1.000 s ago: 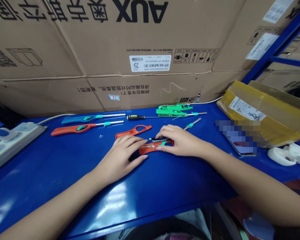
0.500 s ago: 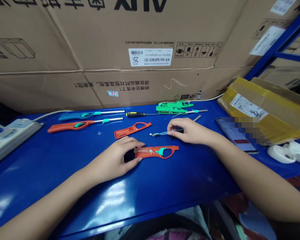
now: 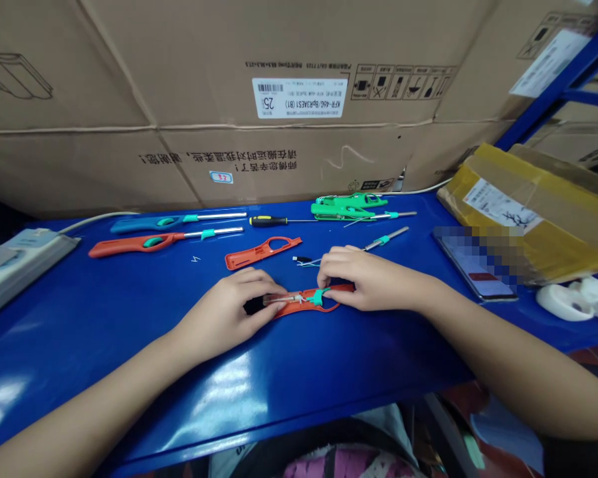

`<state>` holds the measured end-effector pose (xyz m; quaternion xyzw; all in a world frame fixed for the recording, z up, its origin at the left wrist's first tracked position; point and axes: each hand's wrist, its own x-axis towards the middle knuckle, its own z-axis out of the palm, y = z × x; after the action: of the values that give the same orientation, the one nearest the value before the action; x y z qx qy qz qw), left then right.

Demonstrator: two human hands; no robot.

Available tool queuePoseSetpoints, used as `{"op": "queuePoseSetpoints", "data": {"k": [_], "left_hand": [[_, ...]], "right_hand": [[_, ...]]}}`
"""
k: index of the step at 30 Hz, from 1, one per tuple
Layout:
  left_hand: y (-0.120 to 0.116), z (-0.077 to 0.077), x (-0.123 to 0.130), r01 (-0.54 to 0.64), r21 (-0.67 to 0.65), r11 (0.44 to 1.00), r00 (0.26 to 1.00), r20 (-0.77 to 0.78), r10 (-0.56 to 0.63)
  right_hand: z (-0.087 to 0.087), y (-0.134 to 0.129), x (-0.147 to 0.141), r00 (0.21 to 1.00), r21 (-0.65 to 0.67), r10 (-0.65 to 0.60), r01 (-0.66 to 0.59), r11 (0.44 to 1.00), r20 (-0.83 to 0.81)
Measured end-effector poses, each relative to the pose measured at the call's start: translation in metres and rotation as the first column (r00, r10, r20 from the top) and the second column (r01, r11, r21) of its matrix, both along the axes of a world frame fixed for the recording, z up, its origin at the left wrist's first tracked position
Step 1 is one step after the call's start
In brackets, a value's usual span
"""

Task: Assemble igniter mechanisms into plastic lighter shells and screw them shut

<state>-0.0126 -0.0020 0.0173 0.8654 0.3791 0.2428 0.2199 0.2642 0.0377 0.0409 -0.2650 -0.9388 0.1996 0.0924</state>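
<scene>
The half-built orange utility-lighter shell [image 3: 306, 300] lies flat on the blue workbench [image 3: 129, 372], with a teal trigger piece [image 3: 319, 297] seated near its middle and a small clear-and-metal insert [image 3: 279, 299] at its nozzle end. The main risk seems to be that these parts are only resting in place: if either hand slackened or the shell tilted, the trigger piece or insert could pop out or slip out of line. Pressing too hard at the wrong point could also strain the thin plastic. The left hand [image 3: 224, 312] is curled narrowly over the nozzle end, its fingertips [image 3: 272, 289] on or right beside the insert. The right hand [image 3: 369, 279] holds the tail end, its fingers [image 3: 331, 272] bent close to the teal piece; exactly how each finger grips is hidden. Just beyond the shell lie a second, empty orange shell half [image 3: 262, 253], a thin wire with a black tip [image 3: 301, 259] and a metal tube with a teal collar [image 3: 385, 238]. Farther back from the shell are a yellow-handled screwdriver [image 3: 268, 221] and a green lighter shell [image 3: 349, 209].
</scene>
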Motion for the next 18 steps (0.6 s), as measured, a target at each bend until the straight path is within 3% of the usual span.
{"op": "queuePoseSetpoints", "data": {"k": [6, 12, 15, 18], "left_hand": [[0.005, -0.007, -0.002, -0.145, 0.017, 0.989, 0.989, 0.031, 0.144], [0.004, -0.008, -0.002, -0.15, 0.119, 0.981, 0.988, -0.021, 0.154], [0.003, -0.007, -0.001, -0.078, 0.161, 0.984, 0.994, -0.061, 0.088], [0.003, -0.008, -0.002, -0.032, 0.179, 0.983, 0.995, -0.091, 0.049]], "right_hand": [[-0.006, 0.001, 0.0, 0.998, -0.067, 0.006, -0.01, 0.998, -0.059], [-0.003, 0.001, -0.001, 0.977, -0.124, -0.109, 0.087, 0.988, -0.185], [-0.013, 0.007, -0.003, 0.96, -0.03, -0.157, 0.155, 0.988, -0.233], [-0.021, 0.014, -0.004, 0.98, 0.11, -0.108, 0.128, 0.986, -0.169]]}}
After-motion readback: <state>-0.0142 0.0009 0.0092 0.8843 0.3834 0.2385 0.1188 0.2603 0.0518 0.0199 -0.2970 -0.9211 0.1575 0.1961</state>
